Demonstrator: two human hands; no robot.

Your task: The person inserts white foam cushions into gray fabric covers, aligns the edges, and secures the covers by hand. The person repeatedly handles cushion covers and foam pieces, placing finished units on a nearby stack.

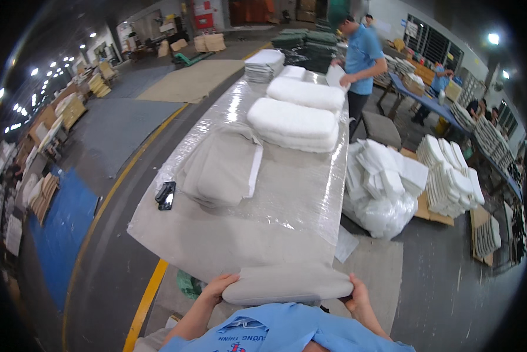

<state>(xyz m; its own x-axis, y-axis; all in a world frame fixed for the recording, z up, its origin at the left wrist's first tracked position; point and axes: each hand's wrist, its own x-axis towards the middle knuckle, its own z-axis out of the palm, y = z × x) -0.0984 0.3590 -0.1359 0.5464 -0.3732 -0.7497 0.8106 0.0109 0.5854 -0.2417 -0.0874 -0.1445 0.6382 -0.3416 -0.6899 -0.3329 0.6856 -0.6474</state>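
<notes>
A light grey fabric-covered cushion [287, 284] is held level close to my body, over the table's near edge. My left hand [219, 287] grips its left end and my right hand [357, 291] its right end, fingers partly hidden behind it. Just beyond, the long table [234, 232] has a grey cloth cover, with clear plastic film over its farther part. On it lies a pile of grey cushion covers [219, 167] with a white edge. To the left of that pile are a phone [165, 202] and a small black object beside it.
White padding stacks [295, 117] stand farther along the table. A co-worker [360, 56] in blue stands at its far right, handling a white piece. Plastic-wrapped white pads [386, 188] and more pad stacks [448, 176] sit on the floor at right. A yellow floor line [146, 299] runs along the left.
</notes>
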